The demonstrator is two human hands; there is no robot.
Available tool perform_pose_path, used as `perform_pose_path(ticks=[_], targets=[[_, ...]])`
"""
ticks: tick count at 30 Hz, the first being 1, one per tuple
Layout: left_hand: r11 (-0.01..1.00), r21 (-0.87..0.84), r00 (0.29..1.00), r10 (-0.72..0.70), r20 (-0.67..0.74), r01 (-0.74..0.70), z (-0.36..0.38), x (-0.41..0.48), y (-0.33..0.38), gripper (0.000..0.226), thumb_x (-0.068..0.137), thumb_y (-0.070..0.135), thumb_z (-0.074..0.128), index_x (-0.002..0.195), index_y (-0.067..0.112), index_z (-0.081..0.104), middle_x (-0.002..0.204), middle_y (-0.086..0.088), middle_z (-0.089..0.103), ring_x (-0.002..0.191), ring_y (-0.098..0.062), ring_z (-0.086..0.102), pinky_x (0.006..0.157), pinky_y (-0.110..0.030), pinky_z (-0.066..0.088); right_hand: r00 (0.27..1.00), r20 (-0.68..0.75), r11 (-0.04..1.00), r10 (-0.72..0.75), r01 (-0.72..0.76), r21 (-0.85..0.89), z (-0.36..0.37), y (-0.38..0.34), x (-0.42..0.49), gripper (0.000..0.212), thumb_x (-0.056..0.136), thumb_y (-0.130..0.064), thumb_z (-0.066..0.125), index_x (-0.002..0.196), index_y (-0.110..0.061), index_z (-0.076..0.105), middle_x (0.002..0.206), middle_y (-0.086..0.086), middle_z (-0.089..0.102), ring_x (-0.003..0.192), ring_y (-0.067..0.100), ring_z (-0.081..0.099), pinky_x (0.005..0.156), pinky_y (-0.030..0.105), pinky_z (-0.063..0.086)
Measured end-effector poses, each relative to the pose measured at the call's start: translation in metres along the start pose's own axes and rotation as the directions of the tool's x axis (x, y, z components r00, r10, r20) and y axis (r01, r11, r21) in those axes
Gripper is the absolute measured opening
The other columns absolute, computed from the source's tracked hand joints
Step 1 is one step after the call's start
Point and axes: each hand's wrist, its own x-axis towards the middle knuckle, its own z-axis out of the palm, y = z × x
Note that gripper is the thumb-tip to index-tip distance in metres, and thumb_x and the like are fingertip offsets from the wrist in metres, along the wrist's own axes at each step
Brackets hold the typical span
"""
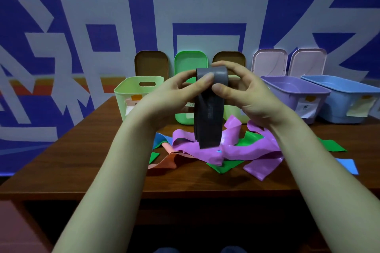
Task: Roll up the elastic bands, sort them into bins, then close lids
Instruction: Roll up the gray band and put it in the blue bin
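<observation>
A grey elastic band (208,121) hangs in the air above the table, its top end curled into a roll. My left hand (172,96) pinches the roll from the left and my right hand (242,90) pinches it from the right, thumbs on the front. Below lies a loose heap of bands: purple (236,150), green (224,165), salmon (168,160) and blue (348,165). Behind stand open bins: pale green (131,90), bright green (182,118), another pale one (233,113) mostly hidden by my hands, purple (296,90) and blue (345,96).
Several lids lean on the blue banner wall behind the bins: brown (151,63), green (190,60), brown (228,56), and two pink (269,61). The wooden table (82,150) ends at a front edge near my forearms.
</observation>
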Motion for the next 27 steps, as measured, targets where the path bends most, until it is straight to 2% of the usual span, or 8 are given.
perform_pose_path(ticks=[2, 7, 12, 16, 18, 20, 23, 27], targets=[[0.999, 0.002, 0.998, 0.035, -0.048, -0.035, 0.004, 0.000, 0.002, 0.019, 0.090, 0.042, 0.055, 0.107, 0.035, 0.058, 0.103, 0.007, 0.068, 0.088, -0.001, 0.068, 0.079, -0.023, 0.057, 1.000, 0.020, 1.000, -0.014, 0.014, 0.001, 0.000, 0.000, 0.000, 0.049, 0.074, -0.015, 0.070, 0.120, -0.026, 0.056, 0.109, 0.017, 0.066, 0.101, 0.022, 0.066, 0.091, 0.038, 0.053], [0.993, 0.031, 0.983, 0.118, -0.141, -0.114, 0.011, 0.002, -0.001, 0.026, 0.094, 0.033, 0.054, 0.116, 0.022, 0.060, 0.106, -0.006, 0.070, 0.091, -0.010, 0.066, 0.075, -0.023, 0.055, 0.998, 0.015, 0.996, -0.058, 0.059, -0.065, 0.004, 0.004, 0.001, 0.054, 0.073, -0.017, 0.074, 0.122, -0.032, 0.057, 0.109, 0.010, 0.068, 0.105, 0.021, 0.064, 0.096, 0.039, 0.050], [0.991, -0.004, 0.968, 0.129, -0.215, -0.133, 0.005, 0.003, -0.004, 0.050, 0.081, 0.029, 0.071, 0.128, 0.023, 0.054, 0.115, -0.009, 0.064, 0.105, -0.019, 0.064, 0.082, -0.030, 0.058, 0.999, 0.021, 0.996, -0.038, 0.040, -0.083, 0.003, 0.002, -0.002, 0.069, 0.071, -0.019, 0.074, 0.130, -0.041, 0.048, 0.129, 0.005, 0.058, 0.113, 0.020, 0.062, 0.092, 0.043, 0.053], [0.974, -0.031, 0.946, 0.209, -0.248, -0.223, 0.005, 0.002, -0.006, 0.065, 0.071, 0.028, 0.077, 0.131, 0.024, 0.052, 0.122, -0.007, 0.062, 0.111, -0.018, 0.062, 0.089, -0.032, 0.055, 1.000, 0.021, 1.000, 0.021, -0.020, -0.023, -0.003, -0.002, -0.003, 0.074, 0.073, -0.013, 0.076, 0.137, -0.027, 0.042, 0.127, 0.008, 0.060, 0.109, 0.021, 0.064, 0.080, 0.035, 0.056], [0.958, -0.032, 0.932, 0.269, -0.244, -0.285, 0.006, 0.001, -0.007, 0.062, 0.072, 0.018, 0.078, 0.129, 0.024, 0.053, 0.123, -0.006, 0.061, 0.109, -0.016, 0.063, 0.087, -0.028, 0.055, 0.999, 0.030, 0.999, 0.037, -0.037, 0.002, -0.006, -0.006, -0.002, 0.050, 0.080, -0.020, 0.066, 0.128, -0.019, 0.053, 0.119, 0.007, 0.064, 0.106, 0.023, 0.064, 0.081, 0.038, 0.056], [0.946, -0.014, 0.924, 0.312, -0.223, -0.323, 0.007, 0.000, -0.008, 0.061, 0.070, 0.017, 0.079, 0.126, 0.026, 0.055, 0.124, -0.003, 0.062, 0.111, -0.014, 0.062, 0.088, -0.028, 0.054, 0.999, 0.027, 0.999, 0.047, -0.048, 0.018, -0.008, -0.009, -0.002, 0.035, 0.082, -0.036, 0.068, 0.113, -0.022, 0.062, 0.106, 0.004, 0.066, 0.096, 0.022, 0.065, 0.079, 0.036, 0.055], [0.933, 0.026, 0.909, 0.356, -0.216, -0.359, 0.009, -0.002, -0.010, 0.056, 0.070, 0.015, 0.080, 0.119, 0.030, 0.057, 0.123, -0.001, 0.062, 0.116, -0.014, 0.059, 0.092, -0.032, 0.053, 0.999, 0.010, 0.999, 0.045, -0.045, -0.022, -0.007, -0.011, -0.002, 0.051, 0.064, -0.061, 0.070, 0.103, -0.028, 0.068, 0.100, 0.000, 0.069, 0.091, 0.020, 0.067, 0.074, 0.032, 0.056], [0.922, 0.007, 0.901, 0.379, -0.211, -0.387, 0.009, -0.004, -0.010, 0.055, 0.071, 0.008, 0.080, 0.116, 0.029, 0.057, 0.123, -0.001, 0.061, 0.117, -0.015, 0.058, 0.088, -0.029, 0.054, 1.000, 0.014, 1.000, 0.014, -0.014, -0.008, -0.008, -0.010, -0.002, 0.057, 0.063, -0.054, 0.074, 0.110, -0.025, 0.064, 0.103, -0.001, 0.069, 0.094, 0.022, 0.068, 0.073, 0.035, 0.057]])
